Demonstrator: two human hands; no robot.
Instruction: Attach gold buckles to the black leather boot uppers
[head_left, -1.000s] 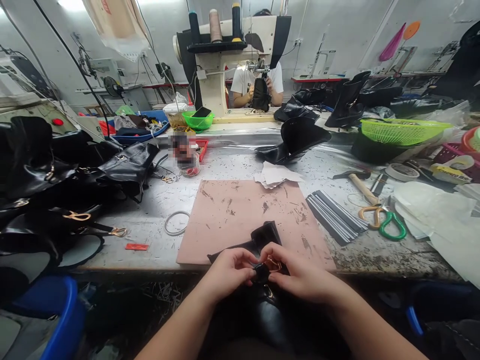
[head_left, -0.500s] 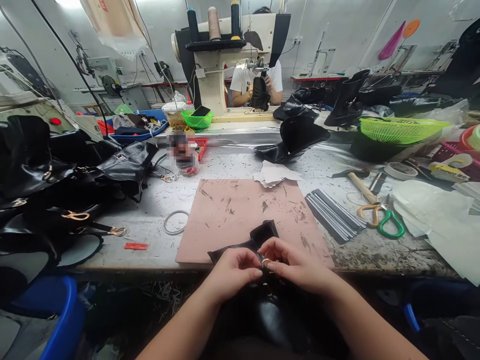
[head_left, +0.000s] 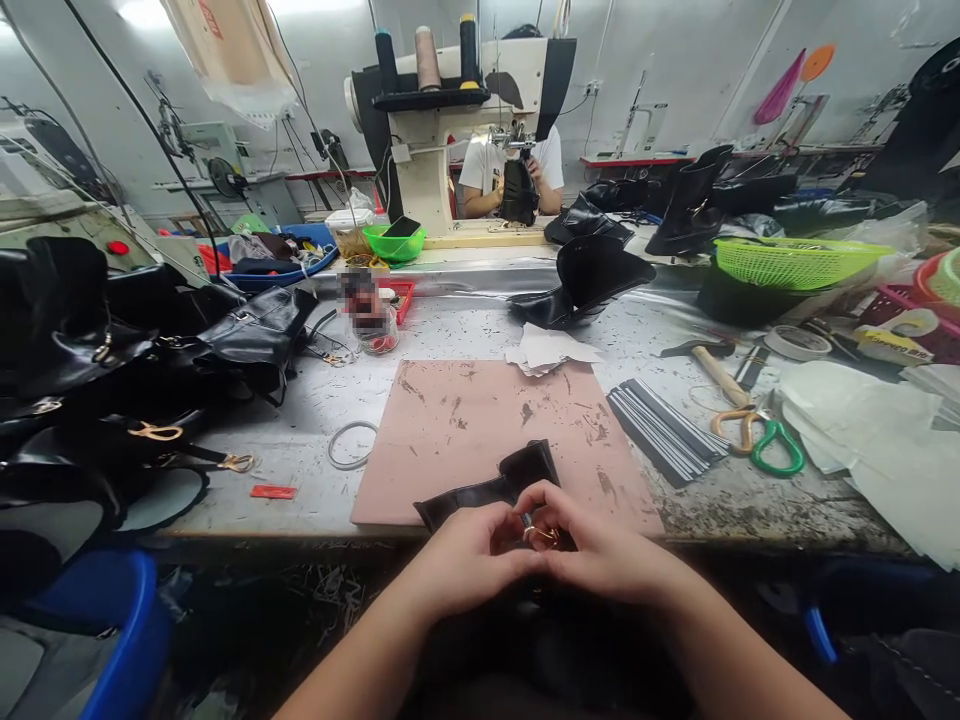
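Observation:
A black leather boot upper point(head_left: 529, 468) lies partly on the pink board point(head_left: 480, 420) and hangs over the table's front edge toward me. My left hand point(head_left: 476, 555) is closed in a pinch at a black strap, most of which its fingers cover. Against it, my right hand point(head_left: 592, 548) pinches a gold metal buckle point(head_left: 543, 536) fixed to the strap. The thumbs meet just below the buckle, the fingertips above it. How the strap runs through the buckle is hidden.
Black boot pieces point(head_left: 255, 325) are heaped at left. Dark strips point(head_left: 667, 432), green-and-orange-handled scissors point(head_left: 776, 447) and a hammer point(head_left: 721, 375) lie at right. Farther back, a person in white sleeves point(head_left: 551, 165) works at a sewing machine point(head_left: 427, 150). A blue tub point(head_left: 142, 620) stands lower left.
My hands have drawn together, the thumbs now touching over the strap. The gold buckle has turned between the fingers. The boot upper stays in place on the board.

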